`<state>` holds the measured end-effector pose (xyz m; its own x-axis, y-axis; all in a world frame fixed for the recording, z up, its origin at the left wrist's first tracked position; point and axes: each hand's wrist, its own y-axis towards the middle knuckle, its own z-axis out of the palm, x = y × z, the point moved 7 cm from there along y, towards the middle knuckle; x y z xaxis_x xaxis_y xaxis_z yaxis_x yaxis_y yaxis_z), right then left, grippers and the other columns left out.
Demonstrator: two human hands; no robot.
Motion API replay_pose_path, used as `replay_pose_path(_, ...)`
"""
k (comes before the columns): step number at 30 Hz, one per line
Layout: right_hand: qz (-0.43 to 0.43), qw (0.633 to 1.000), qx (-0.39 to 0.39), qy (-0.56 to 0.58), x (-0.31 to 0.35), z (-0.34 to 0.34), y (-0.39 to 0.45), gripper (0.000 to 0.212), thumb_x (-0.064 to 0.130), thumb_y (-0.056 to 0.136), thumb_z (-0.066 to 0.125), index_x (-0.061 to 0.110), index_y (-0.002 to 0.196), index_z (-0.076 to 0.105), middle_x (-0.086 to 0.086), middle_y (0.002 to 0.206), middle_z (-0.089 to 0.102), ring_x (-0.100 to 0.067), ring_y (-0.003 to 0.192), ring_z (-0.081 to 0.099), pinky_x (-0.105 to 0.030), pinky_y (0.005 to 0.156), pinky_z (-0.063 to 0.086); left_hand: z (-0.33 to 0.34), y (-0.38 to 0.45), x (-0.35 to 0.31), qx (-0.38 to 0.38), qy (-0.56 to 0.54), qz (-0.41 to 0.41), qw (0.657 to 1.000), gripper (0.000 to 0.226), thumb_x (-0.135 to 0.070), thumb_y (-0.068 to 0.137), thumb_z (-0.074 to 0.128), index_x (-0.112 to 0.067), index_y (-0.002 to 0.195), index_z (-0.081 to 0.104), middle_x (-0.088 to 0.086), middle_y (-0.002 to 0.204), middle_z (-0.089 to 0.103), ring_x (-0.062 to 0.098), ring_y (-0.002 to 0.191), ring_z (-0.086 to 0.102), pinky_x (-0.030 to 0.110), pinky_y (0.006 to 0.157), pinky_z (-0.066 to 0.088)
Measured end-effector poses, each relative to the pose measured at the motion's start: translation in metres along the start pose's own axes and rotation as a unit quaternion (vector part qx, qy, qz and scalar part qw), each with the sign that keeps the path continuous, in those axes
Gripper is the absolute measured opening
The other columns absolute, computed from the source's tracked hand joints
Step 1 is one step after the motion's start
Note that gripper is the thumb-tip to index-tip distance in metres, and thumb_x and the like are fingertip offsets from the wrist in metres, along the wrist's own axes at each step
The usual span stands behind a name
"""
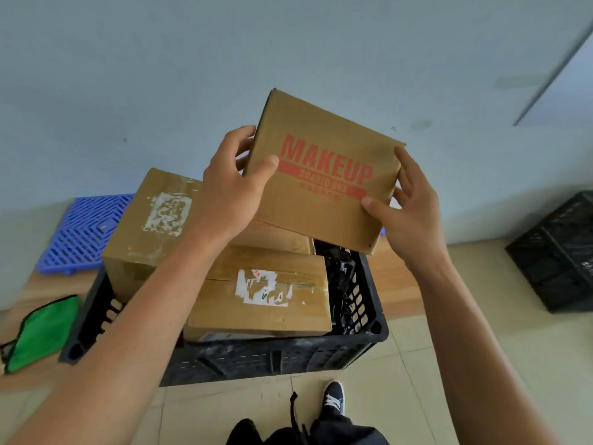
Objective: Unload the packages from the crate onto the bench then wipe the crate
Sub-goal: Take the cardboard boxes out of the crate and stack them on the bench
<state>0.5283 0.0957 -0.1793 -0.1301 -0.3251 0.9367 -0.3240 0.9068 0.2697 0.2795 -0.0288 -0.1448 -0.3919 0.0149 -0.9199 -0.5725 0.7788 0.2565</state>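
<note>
Two hands hold one flat cardboard box printed MAKEUP (pixel 324 175) tilted in the air above the black crate (pixel 288 354), toward 12 o'clock from the crate's middle. The left hand (pixel 231 187) grips the box's left edge, thumb laid across the printed top face near its corner and the other fingers curled round behind the edge, mostly hidden. The right hand (pixel 407 200) grips the right edge, thumb pressed on the top face by the red band and the fingers spread up along the side. Below, still in the crate, a large brown box (pixel 154 232) with a torn white label leans out over the rim at about 10 o'clock, and a lower box (pixel 266 293) with a torn label lies at the crate's centre; crumpled black plastic (pixel 340 277) fills the gap at 3 o'clock. The crate stands on a low wooden bench (pixel 394 284), its near edge overhanging the tiled floor. On the bench at 9 o'clock lies a green cloth (pixel 41 329), just beside the crate; a blue plastic grid (pixel 86 229) sits at 10 o'clock against the wall. Bare bench shows at 3 o'clock. A second black crate (pixel 558 255) stands well apart on the floor.
</note>
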Motion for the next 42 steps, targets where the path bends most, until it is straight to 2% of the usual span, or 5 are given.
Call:
replay_pose_path(11,-0.048,0.997,-0.061,0.025,0.04,-0.008,-0.072,0.1,0.006,0.084,0.078,0.043,0.157,0.021,0.041,0.133,0.051,0.009,0.119,0.057,-0.019,0.089,0.055,-0.024,-0.056,-0.029,0.04,-0.062,0.038,0.997,0.054,-0.049,0.094,0.055,-0.04,0.147,0.046,-0.017,0.13,0.064,0.005,0.117,0.062,0.039,0.088,0.061)
replay_pose_path(20,0.071,0.969,-0.119,0.202,0.052,-0.034,-0.128,0.047,0.056,0.09,0.066,0.02,0.119,0.063,0.012,0.1,0.076,-0.005,0.096,0.072,-0.039,0.084,0.059,-0.037,-0.142,-0.048,-0.037,-0.152,0.063,0.986,0.047,-0.048,0.092,0.059,-0.034,0.137,0.053,-0.019,0.12,0.067,0.004,0.115,0.064,0.025,0.088,0.057)
replay_pose_path(27,0.056,0.964,-0.113,0.233,0.058,-0.039,-0.187,0.031,0.021,0.095,0.069,0.019,0.124,0.059,0.006,0.111,0.075,-0.01,0.104,0.071,-0.035,0.097,0.056,-0.052,-0.2,-0.044,-0.073,-0.146,0.033,0.986,0.065,-0.067,0.089,0.054,-0.037,0.146,0.047,-0.019,0.138,0.059,0.004,0.133,0.052,0.044,0.115,0.041)
replay_pose_path(36,-0.07,0.99,0.066,0.099,0.086,0.002,-0.224,0.089,-0.015,0.09,0.058,0.034,0.158,0.028,0.019,0.147,0.051,-0.008,0.135,0.05,-0.042,0.11,0.047,-0.115,-0.251,-0.049,-0.138,-0.164,0.023,0.976,0.079,-0.053,0.085,0.064,-0.033,0.155,0.036,-0.034,0.126,0.061,-0.014,0.123,0.052,0.009,0.094,0.045)
replay_pose_path(42,-0.087,0.984,0.109,0.113,0.105,0.031,-0.243,0.07,-0.006,0.091,0.061,0.039,0.142,0.046,0.016,0.133,0.061,-0.011,0.127,0.058,-0.043,0.102,0.054,-0.142,-0.286,-0.051,-0.184,-0.159,0.045,0.969,0.047,-0.051,0.091,0.061,-0.04,0.136,0.05,-0.024,0.126,0.065,-0.004,0.12,0.059,0.011,0.093,0.047)
